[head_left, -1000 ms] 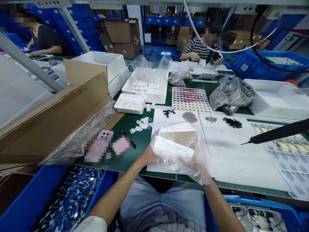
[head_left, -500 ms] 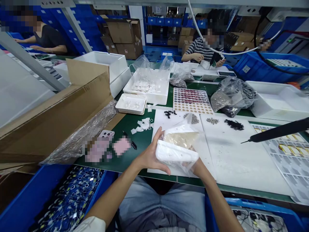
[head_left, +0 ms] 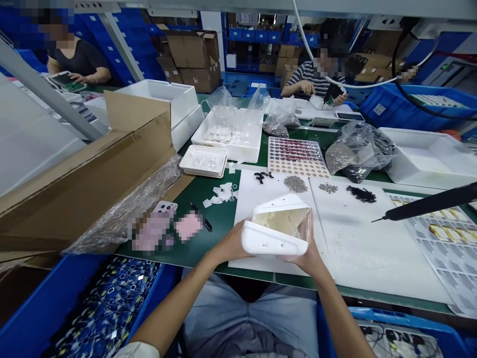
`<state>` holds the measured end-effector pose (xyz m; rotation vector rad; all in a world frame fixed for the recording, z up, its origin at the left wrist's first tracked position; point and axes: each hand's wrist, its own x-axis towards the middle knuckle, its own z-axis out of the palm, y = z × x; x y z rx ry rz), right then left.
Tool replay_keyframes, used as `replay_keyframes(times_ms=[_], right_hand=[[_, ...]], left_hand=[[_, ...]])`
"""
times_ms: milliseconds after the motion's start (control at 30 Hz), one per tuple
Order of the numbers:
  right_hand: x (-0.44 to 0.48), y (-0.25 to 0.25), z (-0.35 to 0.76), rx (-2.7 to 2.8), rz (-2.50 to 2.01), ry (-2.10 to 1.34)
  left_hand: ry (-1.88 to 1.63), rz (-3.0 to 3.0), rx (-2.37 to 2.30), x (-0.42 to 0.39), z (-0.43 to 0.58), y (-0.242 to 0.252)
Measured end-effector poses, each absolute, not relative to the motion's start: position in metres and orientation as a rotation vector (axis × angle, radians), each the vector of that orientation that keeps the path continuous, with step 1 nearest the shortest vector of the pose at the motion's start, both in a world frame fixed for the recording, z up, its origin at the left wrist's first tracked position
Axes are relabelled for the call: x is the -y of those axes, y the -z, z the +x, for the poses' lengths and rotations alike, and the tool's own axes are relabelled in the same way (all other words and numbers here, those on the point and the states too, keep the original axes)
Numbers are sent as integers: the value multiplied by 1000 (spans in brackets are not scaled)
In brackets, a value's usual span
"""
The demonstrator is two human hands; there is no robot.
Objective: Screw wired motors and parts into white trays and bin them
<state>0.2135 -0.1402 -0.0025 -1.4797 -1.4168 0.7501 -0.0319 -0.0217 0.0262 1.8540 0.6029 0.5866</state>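
Between my two hands is a pair of white plastic casings (head_left: 276,239) with rounded ends, held above the white work mat. Small holes show in their edges, and a tan face lies between the two white edges. Clear film shows near the right end. My left hand (head_left: 236,242) grips the left end, its fingers partly hidden behind the white plastic. Around the right end closes my right hand (head_left: 311,253). Beyond the casings on the mat lie a heap of small metal screws (head_left: 295,184) and some small black parts (head_left: 263,176).
A black electric screwdriver (head_left: 428,204) juts in from the right above a tray of cells (head_left: 447,248). To the left are white paper pieces (head_left: 221,195), a pen (head_left: 201,217) and a cardboard box (head_left: 85,184). Blue bins (head_left: 22,318) flank my legs. Two people work across the bench.
The clear bag that stood up over the casings no longer covers their top. My right hand has risen to their right end, and my left fingers have closed in on the left end.
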Motion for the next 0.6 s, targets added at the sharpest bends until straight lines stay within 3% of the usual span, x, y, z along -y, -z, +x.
replay_keyframes(times_ms=[100,200,333,433,600], right_hand=[[133,25,209,1446,-1577,-769],[137,15,219,1587,-1590,-760],[140,-67,243,1612,-1349,-284],[125,-132,243,1862,-1460,-2],[72,-165,230,2588,-1468,253]], left_hand=[[-551,1932,-583,21,-32,-24],[-541,1989,-607,20,-33,-13],[-522,2066,-612,18,-35,1],[-527,2121,-598,16,-37,7],[-558,2195,-594,17,-36,9]])
